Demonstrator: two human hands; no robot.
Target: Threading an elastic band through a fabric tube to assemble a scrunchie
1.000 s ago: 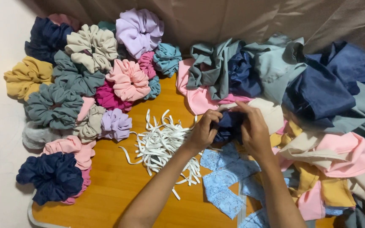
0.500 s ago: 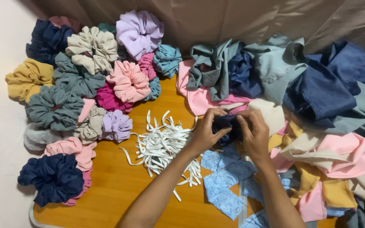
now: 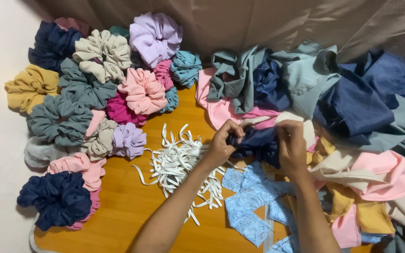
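Wooden tabletop (image 3: 123, 206) crowded with scrunchies, fabric and elastic, two hands working at its middle.

Both hands meet over a bunched piece of navy fabric (image 3: 255, 143), which sits just above the centre of the surface, touching the pile of loose cloth pieces (image 3: 352, 140) that fills the right side. The left hand (image 3: 222, 143) has its fingers curled shut, pinching the fabric's left end; the right hand (image 3: 290, 145) grips the other end with closed fingers (thumb hidden). Just beside the left wrist lies a heap of white elastic strips (image 3: 179, 164), and near the front edge under the forearms lie light blue lace pieces (image 3: 249, 206). Finished scrunchies (image 3: 94, 107) in many colours cover the left side and back left corner, a navy scrunchie (image 3: 59, 199) near the front left corner.
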